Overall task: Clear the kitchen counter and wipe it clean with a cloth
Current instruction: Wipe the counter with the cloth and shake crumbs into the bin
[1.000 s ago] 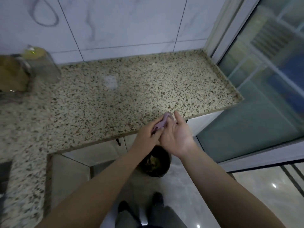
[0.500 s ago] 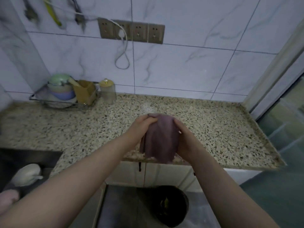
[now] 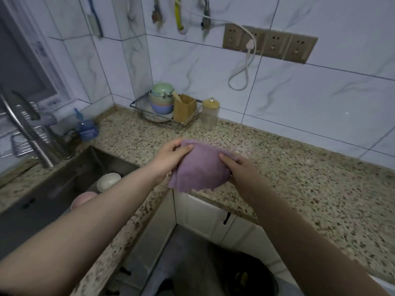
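A speckled granite counter (image 3: 299, 178) runs in an L along white marble-look wall tiles, with a steel sink (image 3: 53, 189) set into its left leg. Over the counter's front edge, near the inner corner, hangs a purple cloth (image 3: 198, 169), stretched between both hands and drooping below them. The left hand (image 3: 171, 155) pinches the cloth's upper left corner, thumb on top and fingers curled behind. The right hand (image 3: 239, 167) grips the right edge, fingers folded over the fabric. Whether the cloth's lower edge touches the stone cannot be told.

Behind the cloth, against the wall, a wire rack (image 3: 162, 118) holds stacked pastel bowls (image 3: 161, 99) and a tan utensil box (image 3: 184, 108); a clear jar with a yellowish lid (image 3: 210, 114) stands just beside the rack on the right. A strip of wall sockets (image 3: 269, 44) sits above, one white plug's cord looping down. In the sink lie a white bowl (image 3: 108, 181) and a pink one (image 3: 83, 200), with a blue bottle (image 3: 86, 129) at the sink's back corner and a faucet (image 3: 23, 129) on the left. Below the counter stands a dark bin (image 3: 245, 274).
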Demonstrator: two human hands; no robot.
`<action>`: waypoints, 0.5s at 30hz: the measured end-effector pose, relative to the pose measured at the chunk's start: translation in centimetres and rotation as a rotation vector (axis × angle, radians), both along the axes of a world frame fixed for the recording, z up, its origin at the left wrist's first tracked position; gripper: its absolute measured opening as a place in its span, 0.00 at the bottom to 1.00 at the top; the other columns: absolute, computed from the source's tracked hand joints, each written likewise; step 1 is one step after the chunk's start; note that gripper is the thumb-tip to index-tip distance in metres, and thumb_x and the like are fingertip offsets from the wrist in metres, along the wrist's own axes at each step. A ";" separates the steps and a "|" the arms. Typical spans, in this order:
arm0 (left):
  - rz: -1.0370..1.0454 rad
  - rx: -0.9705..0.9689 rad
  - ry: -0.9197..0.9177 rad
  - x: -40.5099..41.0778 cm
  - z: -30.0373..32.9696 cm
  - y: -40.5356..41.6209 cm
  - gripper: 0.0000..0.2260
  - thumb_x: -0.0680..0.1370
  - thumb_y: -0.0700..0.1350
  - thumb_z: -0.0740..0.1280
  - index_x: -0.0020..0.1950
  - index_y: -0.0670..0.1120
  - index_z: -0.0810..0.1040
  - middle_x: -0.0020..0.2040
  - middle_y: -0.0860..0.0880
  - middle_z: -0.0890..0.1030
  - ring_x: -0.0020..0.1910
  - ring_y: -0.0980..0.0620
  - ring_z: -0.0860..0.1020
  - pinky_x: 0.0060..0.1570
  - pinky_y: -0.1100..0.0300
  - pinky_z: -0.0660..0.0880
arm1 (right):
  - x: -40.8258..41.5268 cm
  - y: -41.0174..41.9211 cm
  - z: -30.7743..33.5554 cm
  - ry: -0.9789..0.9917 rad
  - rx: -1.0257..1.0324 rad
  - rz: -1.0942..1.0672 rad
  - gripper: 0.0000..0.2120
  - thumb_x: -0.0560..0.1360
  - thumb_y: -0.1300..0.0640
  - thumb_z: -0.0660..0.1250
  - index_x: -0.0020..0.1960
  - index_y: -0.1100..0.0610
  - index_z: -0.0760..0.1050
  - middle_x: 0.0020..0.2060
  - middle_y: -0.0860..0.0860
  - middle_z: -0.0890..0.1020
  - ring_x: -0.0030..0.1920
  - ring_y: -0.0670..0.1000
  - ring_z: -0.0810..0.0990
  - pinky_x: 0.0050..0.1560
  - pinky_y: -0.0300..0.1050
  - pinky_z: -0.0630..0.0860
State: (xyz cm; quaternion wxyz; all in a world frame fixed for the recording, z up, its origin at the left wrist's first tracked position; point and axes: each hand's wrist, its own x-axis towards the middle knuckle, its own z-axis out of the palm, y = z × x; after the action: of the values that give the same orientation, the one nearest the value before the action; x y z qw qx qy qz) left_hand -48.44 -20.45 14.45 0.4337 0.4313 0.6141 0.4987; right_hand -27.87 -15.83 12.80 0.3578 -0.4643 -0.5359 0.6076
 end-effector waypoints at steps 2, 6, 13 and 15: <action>0.038 -0.003 0.101 -3.0 -1.0 -1.0 0.08 0.80 0.46 0.66 0.53 0.46 0.82 0.45 0.51 0.84 0.43 0.58 0.79 0.42 0.67 0.74 | -3.1 -0.7 -1.1 -0.033 -0.004 0.053 0.08 0.79 0.51 0.67 0.53 0.52 0.84 0.52 0.54 0.85 0.53 0.55 0.85 0.53 0.59 0.82; 0.056 -0.020 0.390 -8.8 -3.7 -2.9 0.12 0.80 0.45 0.65 0.50 0.37 0.80 0.43 0.40 0.80 0.43 0.48 0.76 0.46 0.52 0.72 | -9.0 -1.8 -3.9 -0.131 -0.010 0.102 0.09 0.81 0.51 0.64 0.52 0.52 0.82 0.49 0.56 0.84 0.55 0.60 0.82 0.57 0.65 0.79; 0.073 -0.130 0.619 -16.4 -9.1 -4.4 0.14 0.79 0.51 0.66 0.42 0.42 0.77 0.35 0.42 0.78 0.37 0.45 0.77 0.40 0.51 0.71 | -16.2 -3.0 -9.5 -0.341 -0.046 0.171 0.14 0.82 0.55 0.61 0.56 0.63 0.80 0.51 0.60 0.84 0.54 0.59 0.82 0.55 0.54 0.79; 0.047 -0.144 0.668 -18.1 -11.0 -4.0 0.13 0.79 0.52 0.66 0.43 0.42 0.77 0.35 0.43 0.79 0.37 0.48 0.77 0.42 0.52 0.72 | -17.6 -2.6 -10.8 -0.385 -0.060 0.175 0.12 0.82 0.55 0.62 0.54 0.59 0.83 0.46 0.53 0.85 0.49 0.51 0.82 0.46 0.42 0.77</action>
State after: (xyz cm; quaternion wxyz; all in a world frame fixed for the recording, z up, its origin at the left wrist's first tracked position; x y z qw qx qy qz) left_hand -66.55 -24.41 3.46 0.2261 0.5248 0.7658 0.2951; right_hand -45.44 -18.41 2.03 0.1806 -0.5341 -0.6141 0.5523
